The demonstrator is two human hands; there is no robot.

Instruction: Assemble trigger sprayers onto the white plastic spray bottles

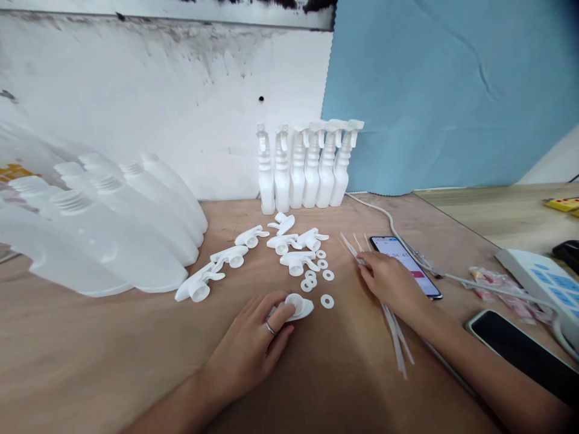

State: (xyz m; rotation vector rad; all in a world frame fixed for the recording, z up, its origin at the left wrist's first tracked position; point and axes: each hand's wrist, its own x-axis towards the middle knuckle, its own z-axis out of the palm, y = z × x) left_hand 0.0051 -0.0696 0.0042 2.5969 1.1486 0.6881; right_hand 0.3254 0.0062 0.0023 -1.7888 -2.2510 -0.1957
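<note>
My left hand (257, 334) is closed around a white spray trigger head (306, 308) low over the table, its round collar facing up. Over to the right, my right hand (382, 277) has its fingertips together on thin white plastic tubes (394, 337) lying on the table. Several flat white washers (328, 301) are scattered between the hands. Beyond them lie more trigger heads (296, 262), and another (199, 283) rests further left. Whether the right fingers have lifted a tube cannot be made out.
Large white bottles (113, 241) without tops crowd the left side. A row of bottles with spray heads (296, 169) stands against the wall. On the right are a lit phone (420, 280), a dark phone (520, 349), a cable (389, 217), small packets (506, 292) and a white keypad device (543, 277).
</note>
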